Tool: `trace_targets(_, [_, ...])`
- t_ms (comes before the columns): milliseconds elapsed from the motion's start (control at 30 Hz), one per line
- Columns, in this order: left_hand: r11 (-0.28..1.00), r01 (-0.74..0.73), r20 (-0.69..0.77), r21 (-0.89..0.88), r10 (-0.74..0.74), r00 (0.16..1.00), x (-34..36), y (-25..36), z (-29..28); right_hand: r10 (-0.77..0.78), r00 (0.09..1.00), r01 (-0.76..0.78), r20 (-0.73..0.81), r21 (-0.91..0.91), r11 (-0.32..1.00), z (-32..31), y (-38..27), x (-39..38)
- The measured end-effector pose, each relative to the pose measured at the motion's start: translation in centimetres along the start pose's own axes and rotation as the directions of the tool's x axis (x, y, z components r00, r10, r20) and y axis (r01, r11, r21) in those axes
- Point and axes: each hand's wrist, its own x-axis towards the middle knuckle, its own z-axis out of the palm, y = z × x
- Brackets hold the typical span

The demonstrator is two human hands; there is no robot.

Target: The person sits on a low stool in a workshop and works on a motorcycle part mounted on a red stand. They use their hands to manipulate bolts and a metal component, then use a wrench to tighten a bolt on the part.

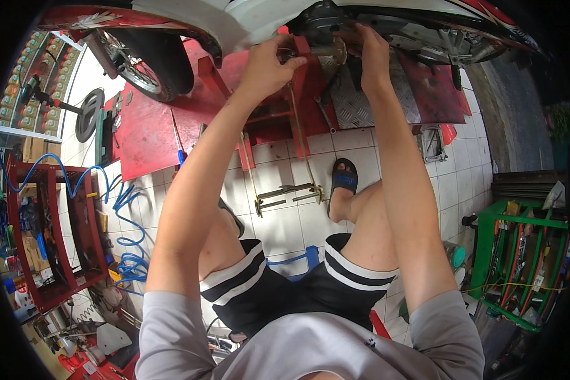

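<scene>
Both my hands reach under a motorcycle at the top of the view. My left hand is bent beside a red upright post, thumb and fingers closing toward each other; what lies between them is too dark to name. A short metal cylinder runs from the post toward my right hand. My right hand is raised at the cylinder's brownish end, fingers curled at the underside of the machine. Its grip is partly hidden by shadow and by the hand itself.
The motorcycle's wheel stands over a red platform. A metal-rod frame hangs toward the tiled floor. A coiled blue hose lies left, near a red rack. A green rack stands right; a blue stool is beneath me.
</scene>
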Motion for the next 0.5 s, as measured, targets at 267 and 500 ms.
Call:
trace_targets(267, [0.999,-0.010,-0.013,0.050,0.011,1.000,-0.12,0.15,-0.10,-0.017,1.000,0.017,-0.016,-0.001,1.000,-0.44,-0.14,-0.40])
trace_targets(500, [0.998,-0.012,-0.026,0.054,0.013,1.000,-0.10,0.28,-0.03,-0.011,1.000,0.012,-0.020,0.025,1.000,-0.10,-0.43,-0.51])
